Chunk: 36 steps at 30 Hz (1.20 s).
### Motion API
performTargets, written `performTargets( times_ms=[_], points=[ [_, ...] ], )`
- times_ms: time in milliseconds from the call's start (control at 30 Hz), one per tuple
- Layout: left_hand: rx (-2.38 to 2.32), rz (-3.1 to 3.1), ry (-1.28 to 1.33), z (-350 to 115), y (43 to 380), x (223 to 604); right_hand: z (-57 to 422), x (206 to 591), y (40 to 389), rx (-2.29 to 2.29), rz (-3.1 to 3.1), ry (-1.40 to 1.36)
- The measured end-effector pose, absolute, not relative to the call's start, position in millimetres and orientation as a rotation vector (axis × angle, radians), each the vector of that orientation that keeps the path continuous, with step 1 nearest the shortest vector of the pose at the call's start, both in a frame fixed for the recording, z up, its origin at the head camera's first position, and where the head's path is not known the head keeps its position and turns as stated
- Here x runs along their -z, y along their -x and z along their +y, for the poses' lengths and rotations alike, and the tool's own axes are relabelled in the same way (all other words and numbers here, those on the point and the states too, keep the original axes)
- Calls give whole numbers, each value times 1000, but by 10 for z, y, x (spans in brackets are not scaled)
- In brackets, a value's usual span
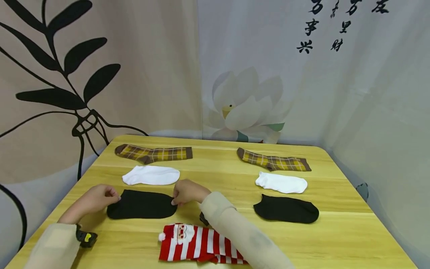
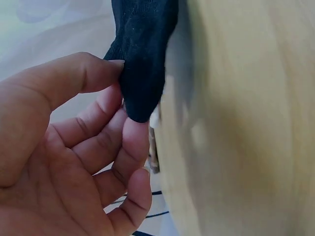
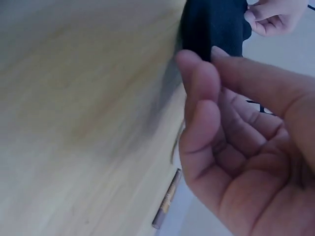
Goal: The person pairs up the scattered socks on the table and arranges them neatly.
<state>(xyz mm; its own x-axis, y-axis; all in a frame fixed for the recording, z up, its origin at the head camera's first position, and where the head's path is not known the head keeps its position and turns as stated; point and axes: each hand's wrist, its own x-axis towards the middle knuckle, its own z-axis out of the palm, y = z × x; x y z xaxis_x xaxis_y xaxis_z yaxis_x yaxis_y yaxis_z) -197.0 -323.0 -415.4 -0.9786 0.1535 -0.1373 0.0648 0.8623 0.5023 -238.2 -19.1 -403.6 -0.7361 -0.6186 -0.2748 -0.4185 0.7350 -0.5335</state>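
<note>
Both hands hold one black sock (image 1: 142,204) by its two ends, low over the left part of the table. My left hand (image 1: 97,200) pinches its left end between thumb and fingers; the left wrist view shows the thumb pressed on the black fabric (image 2: 142,59). At the other end, my right hand (image 1: 189,192) pinches the edge with thumb and fingertips, as the right wrist view shows on the sock (image 3: 211,29). A red and white striped sock (image 1: 201,243) with a Santa face lies nearest, partly hidden under the right sleeve.
Behind the black sock lie a white sock (image 1: 151,175) and a brown-yellow plaid sock (image 1: 158,154). To the right are another plaid sock (image 1: 273,160), a white sock (image 1: 281,182) and a black sock (image 1: 285,209). The wooden table (image 1: 352,239) ends at a printed curtain (image 1: 161,74).
</note>
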Motion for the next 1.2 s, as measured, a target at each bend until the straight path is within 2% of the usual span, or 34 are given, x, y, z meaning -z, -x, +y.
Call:
performTargets(
  times_ms=[533, 933, 1200],
  points=[
    [-883, 2972, -280, -2775, 1866, 3864, 410, 3726, 2330, 782, 2577, 824],
    [-989, 2958, -444, -2291, 1953, 3607, 1052, 3555, 2261, 906, 2633, 853],
    [-1032, 2864, -547, -1954, 2055, 3605, 1430, 3580, 2246, 925, 2660, 781]
  ],
)
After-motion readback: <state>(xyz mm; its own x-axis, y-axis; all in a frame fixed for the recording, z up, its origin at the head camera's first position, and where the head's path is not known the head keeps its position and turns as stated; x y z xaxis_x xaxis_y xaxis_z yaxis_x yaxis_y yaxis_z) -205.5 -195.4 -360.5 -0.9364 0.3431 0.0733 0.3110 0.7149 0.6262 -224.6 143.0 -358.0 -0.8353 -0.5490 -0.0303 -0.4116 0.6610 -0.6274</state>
